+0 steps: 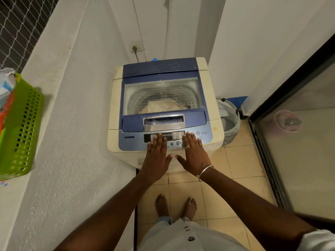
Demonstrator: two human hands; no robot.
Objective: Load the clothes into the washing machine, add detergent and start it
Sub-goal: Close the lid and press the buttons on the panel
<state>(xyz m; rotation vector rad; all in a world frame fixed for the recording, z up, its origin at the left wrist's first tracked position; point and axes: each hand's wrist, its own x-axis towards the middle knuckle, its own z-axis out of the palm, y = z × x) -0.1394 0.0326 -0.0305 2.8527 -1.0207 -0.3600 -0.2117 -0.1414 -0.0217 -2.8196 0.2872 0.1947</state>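
A cream and blue top-loading washing machine stands in front of me with its lid down. Through the clear lid window I see pale clothes in the drum. My left hand lies flat, fingers spread, on the left part of the control panel. Beside it, my right hand, with a ring and a bangle, rests flat on the panel's right part, fingertips near the power button. Neither hand holds anything.
A green plastic basket with packets sits on the white ledge at left. A laundry basket stands on the tiled floor right of the machine. A glass sliding door runs along the right. A wall socket is behind the machine.
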